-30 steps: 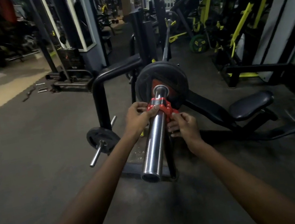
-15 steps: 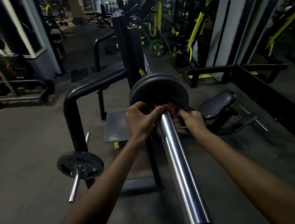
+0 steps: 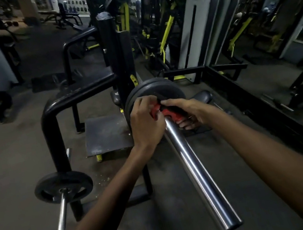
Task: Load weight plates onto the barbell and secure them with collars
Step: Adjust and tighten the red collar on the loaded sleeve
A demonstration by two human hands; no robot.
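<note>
Black steel tubing forms the large rack frame (image 3: 53, 112), which is seen just behind and to the left of the long chrome barbell sleeve (image 3: 196, 167). Two dark round weight plates (image 3: 170, 89) are loaded side by side at the far end of that sleeve. A smaller black round plate (image 3: 44, 191) is carried on a short steel peg (image 3: 61, 213) low on the frame, well to the left of the sleeve. The left hand (image 3: 145, 124) is curled closed against the left side of the sleeve, with its fingertips pinching the red plastic clamp collar (image 3: 168, 112). The right hand (image 3: 188, 111) is wrapped over the collar from the right, with its fingers folded under the sleeve. The collar is seated around the sleeve, just in front of the weight plates; whether it touches them cannot be told.
</note>
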